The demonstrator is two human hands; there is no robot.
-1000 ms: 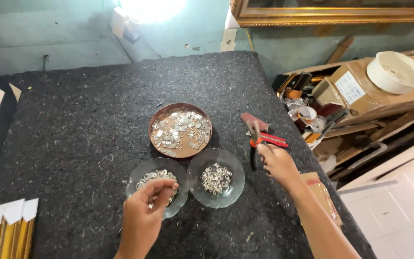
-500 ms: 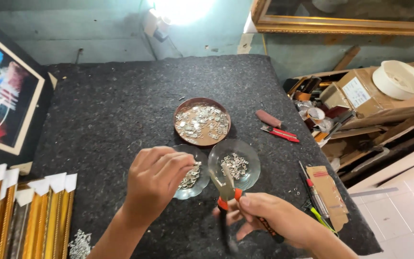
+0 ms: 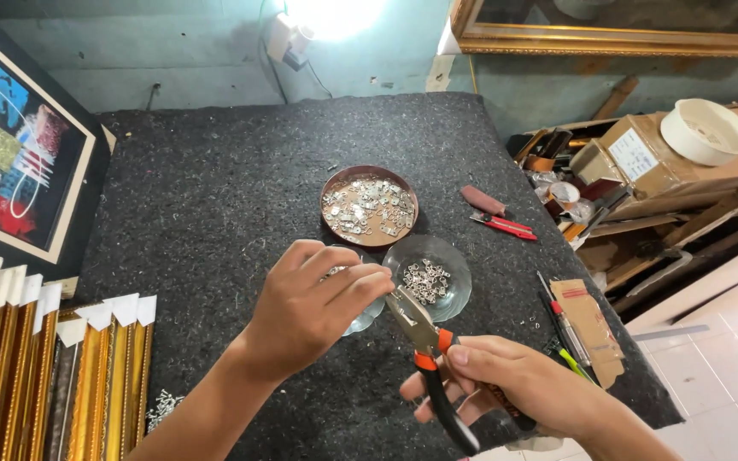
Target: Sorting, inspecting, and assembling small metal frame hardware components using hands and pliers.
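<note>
Gripping a pair of pliers point(image 3: 424, 341) around its orange-and-black handles, the right hand point(image 3: 506, 384) is closed in a fist low in the head view, at about five o'clock from the table's middle; the tool's long axis runs from five o'clock up to eleven, its steel nose aimed at the left hand point(image 3: 313, 307). That hand sits just at ten o'clock of the nose, fingers curled and pinched together over a clear glass dish point(image 3: 360, 316) — whatever small piece it may pinch is too tiny to tell; the left hand is plainly the nearer one to the tool's tip. A second glass dish point(image 3: 429, 277) lies just at one o'clock of the nose, holding small shiny metal bits; a round brown tray point(image 3: 369, 207) of flat silvery fittings stands beyond at twelve. The dark table point(image 3: 215, 188) is rough, felt-like and flecked; red-handled cutters point(image 3: 503, 225) lie at two o'clock, well apart; gilded frame mouldings point(image 3: 53, 367) — smooth, ribbed — lean at eight.
</note>
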